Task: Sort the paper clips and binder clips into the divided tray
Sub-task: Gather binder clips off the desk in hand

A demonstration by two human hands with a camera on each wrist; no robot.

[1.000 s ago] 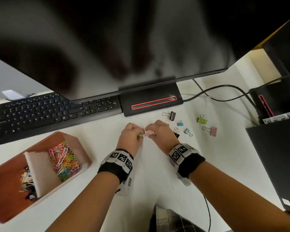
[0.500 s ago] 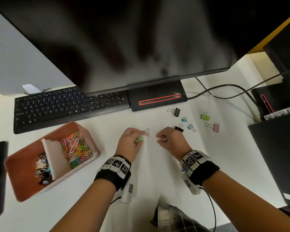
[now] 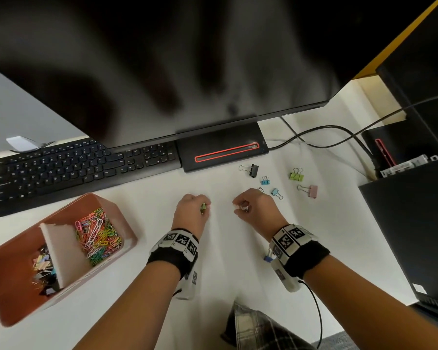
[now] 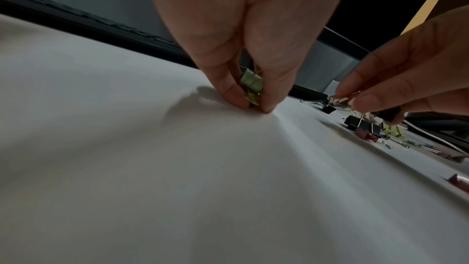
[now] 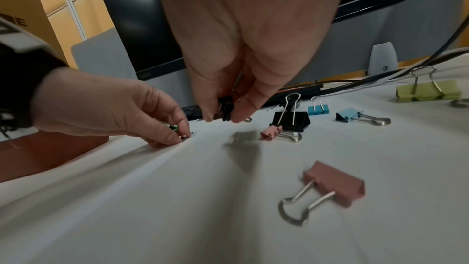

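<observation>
We see the divided tray [image 3: 127, 231], a terracotta box with a pale partition, sitting at the left of the white counter [image 3: 213, 269]: its far compartment holds a tangle of coloured paper clips [image 3: 98, 236], its near one a heap of mixed binder clips [image 3: 42, 269]. The left hand [image 3: 191, 210] has its grip pinched on a small green binder clip [image 4: 251, 82], fingertips pressed down to the counter. The right hand [image 3: 256, 207], a little apart from it, has its grip pinched on a small black binder clip [image 5: 225, 107], held just above the surface. Loose clips lie beyond the right hand: a black one [image 3: 253, 170], two blue ones [image 3: 265, 181], a green one [image 3: 296, 176] and a pink one [image 3: 313, 191]. The head view only shows a speck of green and a glint of metal in the fists; the left wrist view makes the green body plain, and the right wrist view shows the black body between thumb and finger, plus a small pink clip [image 5: 270, 133] that the right hand hides from above. A second ago the hands met over one pink clip at the counter's middle; now they are parted, each with its own clip, and the left has come down onto the counter.
</observation>
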